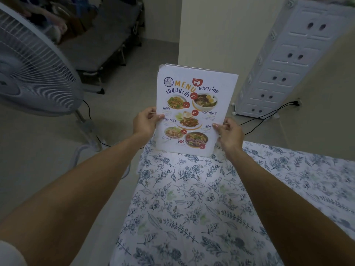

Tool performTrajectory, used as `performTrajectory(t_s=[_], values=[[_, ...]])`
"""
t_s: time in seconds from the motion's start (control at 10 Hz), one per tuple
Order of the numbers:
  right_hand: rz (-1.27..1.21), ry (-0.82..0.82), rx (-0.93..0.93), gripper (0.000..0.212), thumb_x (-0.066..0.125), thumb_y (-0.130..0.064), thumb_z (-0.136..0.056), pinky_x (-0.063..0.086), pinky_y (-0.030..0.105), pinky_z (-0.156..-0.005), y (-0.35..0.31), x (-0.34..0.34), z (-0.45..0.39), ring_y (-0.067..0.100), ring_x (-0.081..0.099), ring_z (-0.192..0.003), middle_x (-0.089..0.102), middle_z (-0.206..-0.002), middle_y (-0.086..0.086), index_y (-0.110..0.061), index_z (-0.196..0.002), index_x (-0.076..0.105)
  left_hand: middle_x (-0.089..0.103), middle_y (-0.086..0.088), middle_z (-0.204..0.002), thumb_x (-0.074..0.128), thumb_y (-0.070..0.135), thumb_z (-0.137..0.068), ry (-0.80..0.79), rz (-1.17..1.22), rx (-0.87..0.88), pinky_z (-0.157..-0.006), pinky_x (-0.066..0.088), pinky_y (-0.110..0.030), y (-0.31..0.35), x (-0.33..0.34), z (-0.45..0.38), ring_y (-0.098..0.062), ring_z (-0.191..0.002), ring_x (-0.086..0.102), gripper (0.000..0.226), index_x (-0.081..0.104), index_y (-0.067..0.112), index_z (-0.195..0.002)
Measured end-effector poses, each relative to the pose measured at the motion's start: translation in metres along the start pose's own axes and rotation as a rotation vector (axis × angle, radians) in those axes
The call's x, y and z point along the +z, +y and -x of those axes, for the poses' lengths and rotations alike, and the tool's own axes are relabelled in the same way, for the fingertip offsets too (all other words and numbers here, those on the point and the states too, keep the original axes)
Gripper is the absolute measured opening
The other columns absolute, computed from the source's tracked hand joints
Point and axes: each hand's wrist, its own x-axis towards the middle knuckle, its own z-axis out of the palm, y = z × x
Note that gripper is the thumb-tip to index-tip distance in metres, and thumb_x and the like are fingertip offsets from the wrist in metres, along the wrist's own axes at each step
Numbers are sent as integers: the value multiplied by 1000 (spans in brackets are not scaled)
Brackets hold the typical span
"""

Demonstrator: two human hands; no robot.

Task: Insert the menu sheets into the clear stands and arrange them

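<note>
A clear stand with a colourful menu sheet [194, 106] inside stands upright at the far corner of the table [192, 198], which is covered by a floral cloth. The sheet shows food photos and the word MENU. My left hand [145, 121] grips the stand's left edge, thumb on the front. Its right edge is pinched by my right hand [228, 133] a little lower. The stand's base touches the cloth near the table's far edge.
A white pedestal fan [32, 70] stands on the floor at the left, its cable trailing. A white plastic drawer cabinet [284, 60] leans at the right by the wall. A folding bed [107, 41] sits at the back.
</note>
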Motion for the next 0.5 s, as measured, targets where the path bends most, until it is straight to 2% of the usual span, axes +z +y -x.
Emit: performTrajectory(t_s=[0.1,0.2,0.3,0.4,0.5], values=[[63,-1,-19,21,68,-20,-88,59,45,-82,-1,-1,0,24,69,-94,67,-85,0,-1,-95,60,69,-20,-112,67,13,-87,11,-33,11,-95,53,-48,1,2,1,-37,-106,66,6,62,16,-88],[276,-43,-102,29,64,-32,-90,54,35,-70,0,-5,2,26,65,-90,69,-93,6,-4,-97,61,70,-15,-115,63,24,-90,36,-222,69,-83,53,-34,1,2,7,-29,-102,67,22,64,8,-106],[449,-98,-124,43,62,-45,-88,52,35,-71,-2,-9,5,27,63,-94,68,-102,8,-8,-109,59,69,-11,-120,58,27,-93,26,-356,142,-76,48,-24,2,2,13,-21,-100,64,33,61,7,-119],[669,-147,-130,61,56,-59,-85,52,44,-83,-4,-12,9,34,60,-110,66,-119,11,-11,-122,52,59,-11,-136,53,31,-95,-41,-539,227,-97,44,-32,3,-1,17,-28,-122,56,44,47,10,-134],[822,-176,-166,63,52,-62,-84,50,42,-80,-7,-14,14,35,55,-115,64,-122,12,-12,-122,49,35,-13,-155,50,41,-95,-84,-768,179,-119,20,-52,3,0,22,-36,-145,26,64,29,11,-146]])
